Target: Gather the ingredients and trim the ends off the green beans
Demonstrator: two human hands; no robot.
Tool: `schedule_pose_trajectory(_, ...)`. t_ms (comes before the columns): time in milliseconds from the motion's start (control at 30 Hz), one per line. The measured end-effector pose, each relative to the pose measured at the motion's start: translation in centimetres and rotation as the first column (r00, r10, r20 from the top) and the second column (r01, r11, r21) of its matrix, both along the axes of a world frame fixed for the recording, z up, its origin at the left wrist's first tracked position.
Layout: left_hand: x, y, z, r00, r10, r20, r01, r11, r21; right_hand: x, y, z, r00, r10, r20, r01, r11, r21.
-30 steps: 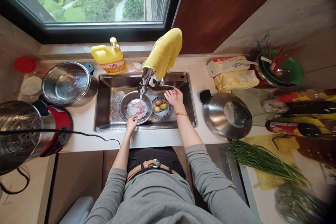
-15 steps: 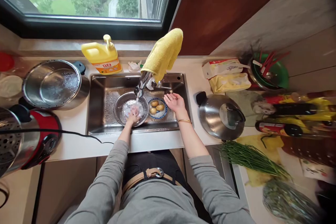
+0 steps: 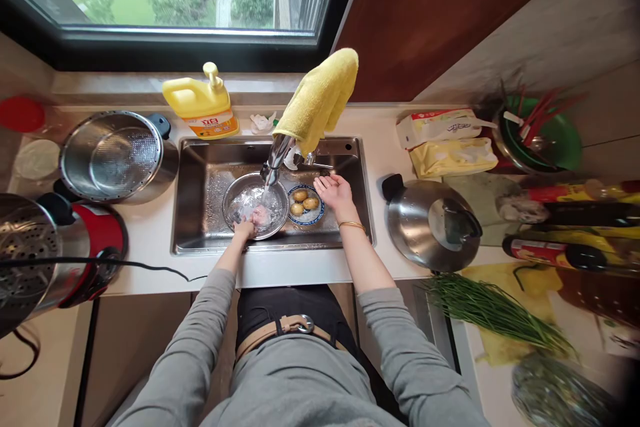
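Note:
My left hand (image 3: 244,229) reaches over the near left rim of a round metal bowl (image 3: 283,195), its fingers partly hidden at the water. Inside, a pale pink lump (image 3: 261,215), which looks like raw meat, lies right beside those fingers in clear water. A stream runs into the bowl from the faucet (image 3: 273,161). My right hand (image 3: 334,191) hovers palm up, fingers stretched out and holding nothing, just right of a blue-rimmed plate (image 3: 306,221). Several small potatoes (image 3: 311,203) lie on that plate. Both vessels stand in the steel sink (image 3: 200,180).
A yellow cloth (image 3: 317,100) drapes over the faucet. Behind the sink stands a yellow detergent jug (image 3: 203,103). A steamer pot (image 3: 117,157) and a red cooker (image 3: 103,240) are at left; a metal lid (image 3: 433,223), tissue packs (image 3: 453,153) and green stalks (image 3: 493,307) lie at right.
My left hand has drawn back from the bowl's middle toward its near left rim, leaving the pink lump uncovered. My right hand stays palm up. The view has shifted slightly.

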State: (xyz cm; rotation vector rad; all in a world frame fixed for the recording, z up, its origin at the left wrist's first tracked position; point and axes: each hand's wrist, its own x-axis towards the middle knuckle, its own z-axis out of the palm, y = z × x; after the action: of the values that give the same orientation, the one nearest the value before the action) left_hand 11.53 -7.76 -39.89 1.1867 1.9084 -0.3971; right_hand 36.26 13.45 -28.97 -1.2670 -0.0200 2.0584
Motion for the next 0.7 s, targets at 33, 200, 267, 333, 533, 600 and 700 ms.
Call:
schedule_pose_trajectory(33, 0.0, -0.1, 0.1, 1.0, 0.004, -0.002, -0.004, 1.0, 0.006, -0.1, 0.1, -0.1, 1.0, 0.002, 0.005, -0.002, 1.0, 0.007)
schedule_pose_trajectory(200, 0.1, 0.4, 0.7, 0.999, 0.025, -0.031, -0.023, 0.997, 0.067, -0.7, 0.5, 0.0, 0.999, 0.004, 0.036, -0.005, 1.0, 0.01)
schedule_pose_trajectory(267, 0.3, 0.8, 0.9, 0.998, 0.031, -0.045, -0.026, 0.992, 0.123, -0.8, 0.6, 0.2, 0.999, 0.01, 0.04, -0.01, 1.0, 0.003)
schedule_pose_trajectory(333, 0.6, 1.4, 1.1, 0.998, 0.039, -0.052, -0.028, 0.981, 0.193, -0.8, 0.7, 0.4, 0.999, 0.015, 0.039, -0.015, 1.0, 0.0)
schedule_pose_trajectory(533, 2.2, 3.5, 0.0, 0.989, 0.15, -0.01, -0.146, 0.971, 0.187, -0.4, 0.6, 0.5, 0.998, -0.002, 0.056, 0.004, 1.0, -0.022)
schedule_pose_trajectory(600, 2.4, 3.7, -0.8, 0.983, 0.184, -0.018, -0.181, 0.978, 0.104, -0.2, 0.5, 0.5, 0.997, -0.005, 0.071, 0.006, 1.0, -0.014)
schedule_pose_trajectory(700, 2.1, 3.6, -1.8, 0.999, 0.039, 0.01, -0.04, 0.995, 0.093, 0.2, 0.4, 0.5, 0.997, -0.014, 0.073, 0.015, 1.0, -0.017)
